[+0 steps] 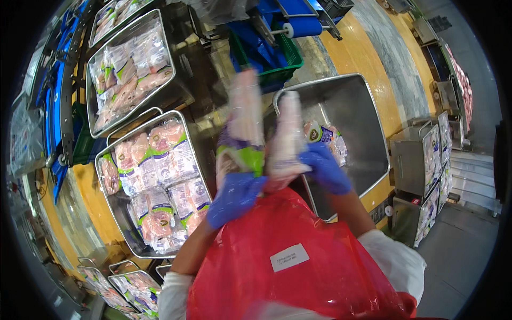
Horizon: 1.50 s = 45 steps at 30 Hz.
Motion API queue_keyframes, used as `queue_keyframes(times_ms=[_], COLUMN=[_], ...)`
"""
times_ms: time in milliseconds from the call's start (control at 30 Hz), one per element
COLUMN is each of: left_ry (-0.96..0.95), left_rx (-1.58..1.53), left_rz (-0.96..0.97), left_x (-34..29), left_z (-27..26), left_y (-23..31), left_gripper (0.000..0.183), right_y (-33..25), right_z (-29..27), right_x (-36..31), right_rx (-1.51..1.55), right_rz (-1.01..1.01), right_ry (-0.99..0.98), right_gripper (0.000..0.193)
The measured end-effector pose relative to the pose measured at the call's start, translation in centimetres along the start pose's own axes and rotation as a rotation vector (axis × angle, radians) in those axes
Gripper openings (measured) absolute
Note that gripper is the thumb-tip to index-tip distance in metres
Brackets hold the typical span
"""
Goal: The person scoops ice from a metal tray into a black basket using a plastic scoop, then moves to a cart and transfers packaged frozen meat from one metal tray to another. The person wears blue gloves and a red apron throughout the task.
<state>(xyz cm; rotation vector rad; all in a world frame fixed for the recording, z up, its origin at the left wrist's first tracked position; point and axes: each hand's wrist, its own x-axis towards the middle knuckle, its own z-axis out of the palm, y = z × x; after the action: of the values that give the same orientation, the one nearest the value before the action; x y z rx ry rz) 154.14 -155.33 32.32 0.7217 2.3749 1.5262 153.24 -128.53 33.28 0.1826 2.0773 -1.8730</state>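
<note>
My left hand [234, 197], in a blue glove, is closed on the lower end of a clear bag of chicken [242, 125] with purple and green print. The bag stands up away from me, its far end smeared by motion. In my right hand [326, 168], also blue-gloved, the lower edge of a second, paler bag of chicken [288, 133] is gripped. Both bags are held side by side in front of my red apron [256, 240]. Just beyond my right hand, another bag of chicken [336, 143] lies inside a deep metal bin [362, 114].
To the left stands a metal bin [196, 152] filled with bagged chicken, with another full bin [169, 45] behind it. A green crate [290, 56] sits beside a blue conveyor [306, 28] at the far side. Stacked metal bins [408, 165] stand at the right.
</note>
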Motion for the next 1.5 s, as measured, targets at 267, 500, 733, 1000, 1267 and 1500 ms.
queue_keyframes(times_ms=[267,500,733,1000,1267,1500], left_ry=[-0.458,0.112,0.868,1.175,1.351,1.101], left_rx=[0.144,0.34,0.418,0.451,0.437,0.393], left_rz=[0.091,-0.643,-1.827,-1.773,-2.081,-1.871], left_x=[5.2,-4.5,-38.4,-44.8,-44.7,-47.4], left_z=[13.7,1.7,-1.3,-8.2,-12.4,-14.0], left_y=[-3.6,-16.6,-26.6,-29.5,-34.0,-35.2], left_gripper=[0.022,0.024,0.06,0.079,0.067,0.043], right_y=[24.3,50.1,26.7,19.3,13.7,15.0], right_z=[-14.6,-19.5,-5.5,4.3,12.0,7.5], right_x=[-8.6,-11.4,8.2,21.6,17.5,16.2], right_rx=[-0.963,-0.732,-0.814,-0.764,-0.993,-0.819], right_rz=[-0.298,0.425,0.005,-0.108,-0.016,0.269], right_ry=[0.49,0.166,0.098,-0.328,-0.533,-0.362], right_gripper=[0.033,0.021,0.019,0.02,0.024,0.025])
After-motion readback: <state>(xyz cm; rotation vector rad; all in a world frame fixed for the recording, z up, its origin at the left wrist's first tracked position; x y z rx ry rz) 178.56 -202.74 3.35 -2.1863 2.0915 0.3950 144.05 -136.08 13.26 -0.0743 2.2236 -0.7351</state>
